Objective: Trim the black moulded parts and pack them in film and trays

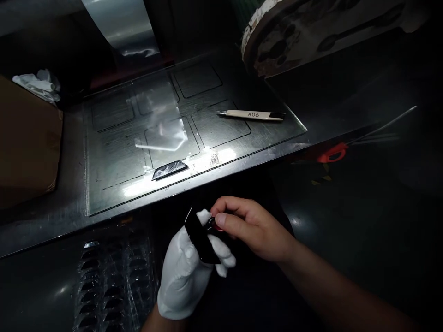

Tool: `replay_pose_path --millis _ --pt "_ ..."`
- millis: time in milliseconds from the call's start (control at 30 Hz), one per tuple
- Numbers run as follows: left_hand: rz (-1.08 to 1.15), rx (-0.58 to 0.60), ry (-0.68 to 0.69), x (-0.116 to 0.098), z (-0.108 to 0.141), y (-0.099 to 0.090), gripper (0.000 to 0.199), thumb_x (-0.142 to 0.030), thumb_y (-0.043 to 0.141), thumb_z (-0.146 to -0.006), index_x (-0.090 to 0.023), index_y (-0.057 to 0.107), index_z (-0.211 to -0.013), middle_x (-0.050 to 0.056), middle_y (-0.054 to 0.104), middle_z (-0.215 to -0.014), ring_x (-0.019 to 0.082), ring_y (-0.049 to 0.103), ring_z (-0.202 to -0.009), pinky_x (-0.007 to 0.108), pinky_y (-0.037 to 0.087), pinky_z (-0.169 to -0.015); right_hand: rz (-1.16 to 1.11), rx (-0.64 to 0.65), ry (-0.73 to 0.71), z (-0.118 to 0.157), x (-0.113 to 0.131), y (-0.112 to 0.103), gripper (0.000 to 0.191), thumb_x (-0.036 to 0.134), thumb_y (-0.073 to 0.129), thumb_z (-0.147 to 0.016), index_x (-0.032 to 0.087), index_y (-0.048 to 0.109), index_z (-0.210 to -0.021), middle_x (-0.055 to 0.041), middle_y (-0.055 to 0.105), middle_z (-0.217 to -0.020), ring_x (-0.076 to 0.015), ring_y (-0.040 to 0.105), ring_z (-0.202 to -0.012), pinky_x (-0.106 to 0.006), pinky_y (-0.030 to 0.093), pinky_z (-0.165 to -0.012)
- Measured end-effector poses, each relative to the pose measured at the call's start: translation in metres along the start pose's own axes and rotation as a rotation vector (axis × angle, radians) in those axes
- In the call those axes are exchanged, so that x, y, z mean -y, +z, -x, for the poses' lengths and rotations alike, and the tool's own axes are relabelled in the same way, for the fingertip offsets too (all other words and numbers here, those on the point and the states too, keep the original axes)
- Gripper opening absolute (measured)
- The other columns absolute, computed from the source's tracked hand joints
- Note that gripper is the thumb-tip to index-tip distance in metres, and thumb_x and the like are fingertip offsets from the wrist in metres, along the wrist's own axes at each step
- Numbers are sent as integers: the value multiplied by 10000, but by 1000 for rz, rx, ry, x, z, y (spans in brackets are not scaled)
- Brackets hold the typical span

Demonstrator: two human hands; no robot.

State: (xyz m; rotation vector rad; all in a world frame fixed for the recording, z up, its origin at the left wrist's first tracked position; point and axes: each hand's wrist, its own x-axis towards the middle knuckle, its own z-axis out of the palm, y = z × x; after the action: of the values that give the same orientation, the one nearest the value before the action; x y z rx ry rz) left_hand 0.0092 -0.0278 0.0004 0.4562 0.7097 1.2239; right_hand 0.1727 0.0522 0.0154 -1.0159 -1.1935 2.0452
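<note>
My left hand (185, 269), in a white glove, grips a glossy black trapezoid-shaped panel (200, 237) by its edges, tilted in front of the table. Close to the panel's right edge, my bare right hand (251, 226) pinches a small black and red thing (216, 224) between thumb and forefinger. Most of that thing is hidden by the fingers, so its kind does not show. A similar dark panel (169, 170) with a shiny surface lies on the mat near the table's front edge.
A cream-handled craft knife (252, 115) marked A06 lies on a clear mat (114, 180). Clear film (166, 120) is beside it. A cardboard box (29, 143) stands left. Clear trays with several dark pieces (90, 286) sit lower left. A red-handled tool (334, 153) is at right.
</note>
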Motion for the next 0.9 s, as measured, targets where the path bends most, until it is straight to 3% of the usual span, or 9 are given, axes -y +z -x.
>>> replay_pose_path --millis 200,467,567,667,800,900 --pt "4 -23 -14 -2 1 2 408 -474 584 -997 -292 639 -1357 38 777 -865 174 723 -735 239 551 -593 6 0 1 1 -2 -1 228 417 666 -971 201 702 -910 21 616 -777 -104 515 -681 -224 423 -626" --pt "28 -165 -68 -5 -3 8 407 -486 632 -967 -230 702 -1275 47 759 -855 163 707 -697 227 546 -556 28 -47 -12 -4 -11 -2 252 414 654 -981 199 697 -856 47 571 -688 -83 458 -588 -215 394 -576" --pt "-4 -148 -58 -5 -3 6 392 -467 607 -986 -236 688 -1293 44 754 -851 166 706 -706 233 543 -574 27 -28 3 -4 -13 -4 255 426 665 -979 194 717 -886 35 622 -737 -83 519 -629 -205 431 -601" --pt "-49 -132 -65 -4 -2 -2 499 -530 585 -982 -226 623 -1376 63 756 -878 198 721 -772 267 561 -635 16 -3 -18 -2 -13 -4 212 404 692 -969 196 727 -987 10 685 -827 -103 618 -722 -210 499 -658" --pt "23 -184 -179 -2 -2 -18 772 -725 411 -958 -147 548 -1451 142 776 -922 231 741 -783 305 574 -681 153 -50 -328 1 -12 -3 128 274 730 -947 228 723 -1067 -29 730 -1004 -153 693 -886 -270 571 -776" --pt "80 -143 -167 -3 -1 -24 737 -700 440 -969 -130 590 -1412 137 778 -929 237 743 -814 318 581 -716 401 -4 -579 -1 -13 -5 167 159 683 -953 230 727 -1098 -71 712 -1104 -186 693 -1003 -322 589 -871"
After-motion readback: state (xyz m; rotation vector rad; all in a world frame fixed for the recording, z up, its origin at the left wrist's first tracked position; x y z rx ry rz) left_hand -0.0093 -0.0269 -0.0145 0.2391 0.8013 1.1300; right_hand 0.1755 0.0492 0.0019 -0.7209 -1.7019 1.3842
